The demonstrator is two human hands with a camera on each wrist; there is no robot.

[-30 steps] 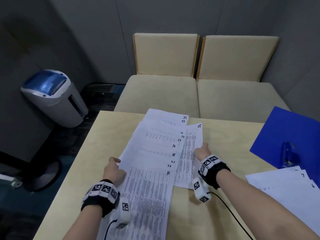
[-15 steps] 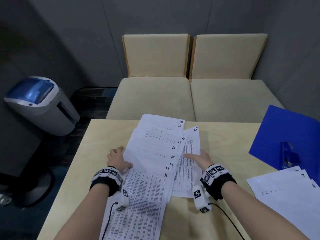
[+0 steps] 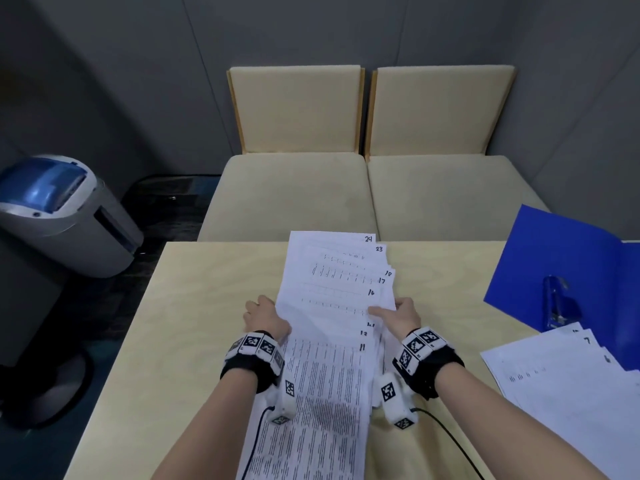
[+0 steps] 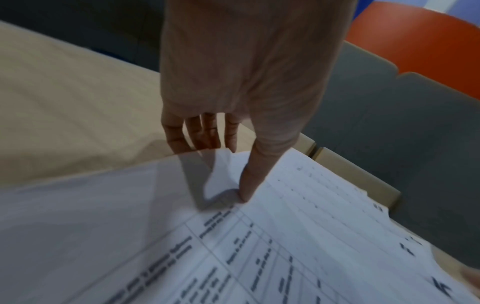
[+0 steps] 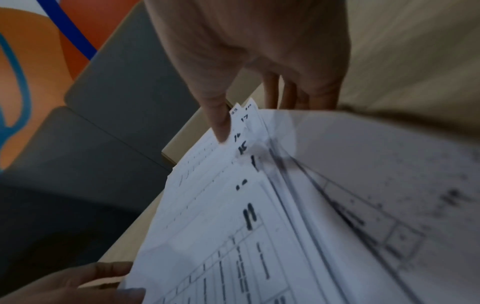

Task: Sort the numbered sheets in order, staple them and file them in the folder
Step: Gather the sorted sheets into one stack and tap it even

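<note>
A fanned pile of numbered sheets (image 3: 325, 372) lies lengthwise on the middle of the table, with corner numbers from 11 up to 24 showing. My left hand (image 3: 260, 308) holds its left edge; in the left wrist view the thumb (image 4: 249, 185) presses on top and the fingers slip under the sheets (image 4: 298, 236). My right hand (image 3: 389, 309) holds the right edge near number 16, thumb (image 5: 221, 127) on top and fingers beneath the sheets (image 5: 233, 236). A blue folder (image 3: 540, 258) lies open at the right with a blue stapler (image 3: 558, 303) on it.
A second pile of sheets (image 3: 561, 386), with 7 and 6 showing, lies at the right front and overlaps the folder. Bare table (image 3: 207, 306) stretches left of the fan. Two beige seats (image 3: 298, 195) stand behind the table, and a grey-blue bin (image 3: 65, 216) sits on the floor at the left.
Sheet 25, which lay out to the right of the fan, has gone in with the pile and no longer shows. Both hands have closed in on the fan's two side edges.
</note>
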